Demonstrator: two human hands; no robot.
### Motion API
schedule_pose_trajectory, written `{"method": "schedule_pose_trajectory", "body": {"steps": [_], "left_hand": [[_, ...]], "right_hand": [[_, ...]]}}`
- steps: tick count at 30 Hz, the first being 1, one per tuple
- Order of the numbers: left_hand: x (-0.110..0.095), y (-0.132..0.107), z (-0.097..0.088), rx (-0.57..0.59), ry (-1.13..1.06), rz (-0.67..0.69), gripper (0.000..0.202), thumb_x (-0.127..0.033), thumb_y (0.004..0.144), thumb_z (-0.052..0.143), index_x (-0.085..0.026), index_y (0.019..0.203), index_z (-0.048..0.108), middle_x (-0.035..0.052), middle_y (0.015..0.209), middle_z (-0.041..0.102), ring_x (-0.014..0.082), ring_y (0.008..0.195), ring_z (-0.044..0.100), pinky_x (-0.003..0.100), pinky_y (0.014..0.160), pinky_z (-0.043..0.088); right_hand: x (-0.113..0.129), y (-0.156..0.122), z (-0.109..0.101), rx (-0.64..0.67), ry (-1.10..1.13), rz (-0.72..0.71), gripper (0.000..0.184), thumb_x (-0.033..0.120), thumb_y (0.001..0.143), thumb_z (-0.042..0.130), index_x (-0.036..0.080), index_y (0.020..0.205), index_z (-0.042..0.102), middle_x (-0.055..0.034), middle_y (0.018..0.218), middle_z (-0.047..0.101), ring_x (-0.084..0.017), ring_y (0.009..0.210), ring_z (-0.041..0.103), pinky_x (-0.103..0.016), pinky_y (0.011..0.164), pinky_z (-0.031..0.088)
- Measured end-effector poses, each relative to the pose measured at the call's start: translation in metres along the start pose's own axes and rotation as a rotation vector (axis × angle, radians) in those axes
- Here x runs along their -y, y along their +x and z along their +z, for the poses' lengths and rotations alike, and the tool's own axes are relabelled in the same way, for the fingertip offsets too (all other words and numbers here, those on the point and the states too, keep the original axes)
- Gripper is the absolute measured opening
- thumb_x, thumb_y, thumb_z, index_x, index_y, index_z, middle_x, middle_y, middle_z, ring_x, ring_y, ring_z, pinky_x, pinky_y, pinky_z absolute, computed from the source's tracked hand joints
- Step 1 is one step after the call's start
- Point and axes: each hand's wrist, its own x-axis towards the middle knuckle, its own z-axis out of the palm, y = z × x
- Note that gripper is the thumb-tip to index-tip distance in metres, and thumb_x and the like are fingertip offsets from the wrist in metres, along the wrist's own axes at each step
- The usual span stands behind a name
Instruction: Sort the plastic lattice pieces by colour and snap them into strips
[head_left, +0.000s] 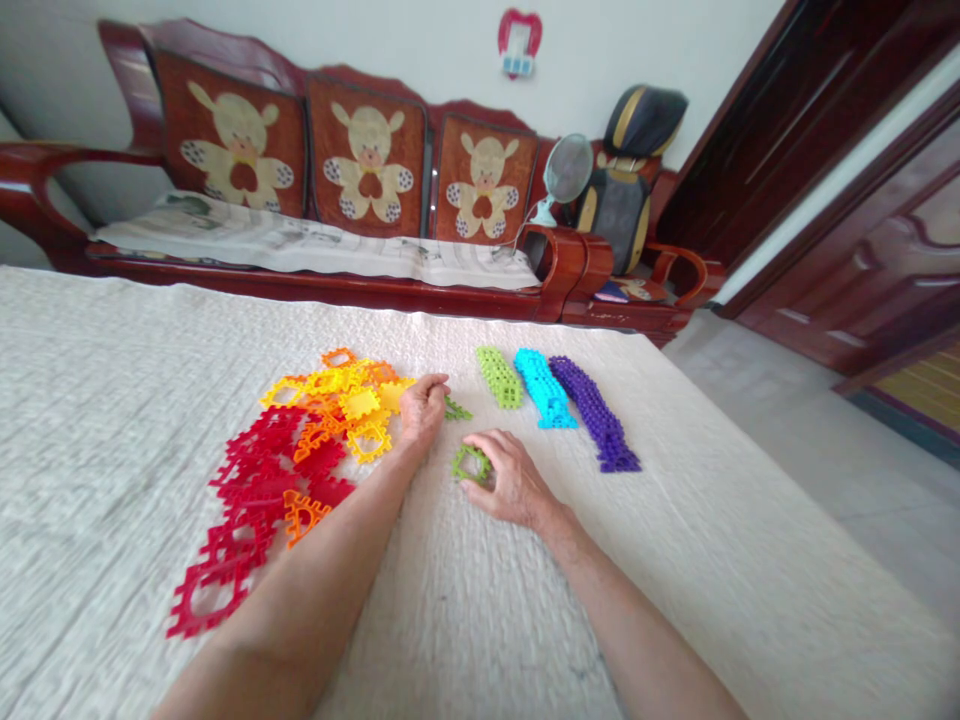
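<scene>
Fingers curled together, my left hand (424, 408) is beside the yellow pieces, and a green toothed building piece (457, 409) sticks out from its right side, partly hidden by the fingers. My right hand (511, 478) pinches a green ring-shaped building piece (460, 463) between thumb and fingers, close to the tabletop. Beyond the hands lies a row of light-green pieces (499, 377) stood close together. To its right are a light-blue row (544, 388) and a longer purple row (596, 412).
Left of my hands, yellow pieces (360, 403), orange pieces (301, 516) and red pieces (251, 500) lie in a loose heap on the cloth-covered table (112, 420). Behind the table stand a wooden sofa (360, 270) with bear cushions, a small fan (568, 168) and a chair (615, 215).
</scene>
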Motion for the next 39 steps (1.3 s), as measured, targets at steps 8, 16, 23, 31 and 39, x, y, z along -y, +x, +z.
{"method": "schedule_pose_trajectory", "body": {"steps": [8, 16, 23, 31, 39], "left_hand": [[-0.002, 0.0, 0.001, 0.005, 0.016, -0.01, 0.033, -0.025, 0.075, 0.046, -0.016, 0.095, 0.07, 0.0029, 0.078, 0.071, 0.013, 0.063, 0.06, 0.024, 0.064, 0.047], [0.002, 0.001, 0.002, 0.011, 0.035, 0.004, 0.034, -0.027, 0.075, 0.046, -0.018, 0.097, 0.07, 0.0036, 0.08, 0.072, 0.0141, 0.064, 0.061, 0.025, 0.062, 0.047], [0.009, 0.004, 0.005, 0.007, 0.031, 0.031, 0.034, -0.029, 0.074, 0.046, -0.017, 0.095, 0.07, 0.003, 0.075, 0.071, 0.0146, 0.064, 0.062, 0.025, 0.062, 0.048], [0.003, 0.001, 0.002, 0.002, 0.039, 0.024, 0.032, -0.03, 0.073, 0.048, -0.019, 0.093, 0.07, 0.0033, 0.075, 0.071, 0.0157, 0.064, 0.063, 0.026, 0.061, 0.048], [0.003, 0.0, 0.003, -0.011, -0.003, 0.008, 0.032, -0.032, 0.073, 0.05, -0.018, 0.092, 0.071, 0.0024, 0.074, 0.071, 0.015, 0.062, 0.062, 0.025, 0.061, 0.047]], "right_hand": [[-0.036, -0.001, -0.013, -0.18, -0.111, 0.04, 0.049, 0.018, 0.07, 0.059, 0.018, 0.12, 0.053, -0.0103, 0.119, 0.059, -0.025, 0.114, 0.052, -0.043, 0.101, 0.041], [-0.028, 0.004, 0.001, -0.29, -0.338, 0.381, 0.059, 0.048, 0.076, 0.062, 0.011, 0.122, 0.052, -0.0165, 0.103, 0.056, -0.032, 0.1, 0.054, -0.048, 0.086, 0.047], [-0.015, 0.011, 0.008, -0.22, -0.368, 0.359, 0.045, 0.036, 0.074, 0.063, 0.016, 0.114, 0.057, -0.0118, 0.097, 0.057, -0.028, 0.094, 0.055, -0.042, 0.084, 0.047], [-0.017, 0.009, 0.011, -0.241, -0.266, 0.301, 0.051, 0.027, 0.069, 0.061, 0.014, 0.118, 0.055, -0.0127, 0.101, 0.059, -0.028, 0.098, 0.054, -0.044, 0.088, 0.048], [-0.029, 0.008, 0.012, -0.417, -0.05, 0.23, 0.054, 0.022, 0.073, 0.058, 0.017, 0.125, 0.046, -0.012, 0.114, 0.056, -0.026, 0.11, 0.053, -0.043, 0.096, 0.047]]}}
